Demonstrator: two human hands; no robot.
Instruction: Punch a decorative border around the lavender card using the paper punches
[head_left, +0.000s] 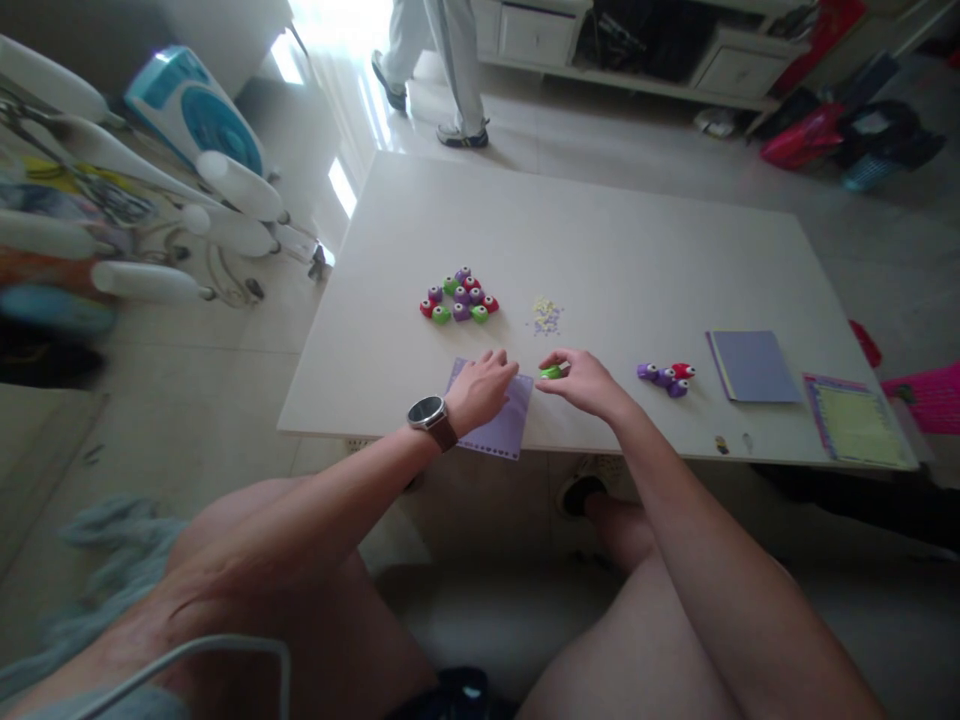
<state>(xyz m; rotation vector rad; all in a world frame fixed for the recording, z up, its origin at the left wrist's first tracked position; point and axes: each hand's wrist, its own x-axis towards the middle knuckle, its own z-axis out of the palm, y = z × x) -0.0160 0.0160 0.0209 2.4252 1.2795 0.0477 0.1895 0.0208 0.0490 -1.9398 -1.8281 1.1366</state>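
Your white table (pixel 615 240) has a punch cluster (pixel 459 296), confetti bits (pixel 546 315), lilac sheet (pixel 504 425), three punches (pixel 666 376), notebook (pixel 752 365), green card (pixel 859 420).

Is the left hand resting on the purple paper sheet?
Yes: the left hand lies flat on the purple paper sheet at the near table edge, while the right hand pinches a small green punch.

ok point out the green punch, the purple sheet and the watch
green punch (pixel 552 372), head view, visible green top by the right fingertips
purple sheet (pixel 507 424), head view, bare lower right part
watch (pixel 426 411), head view, dial face
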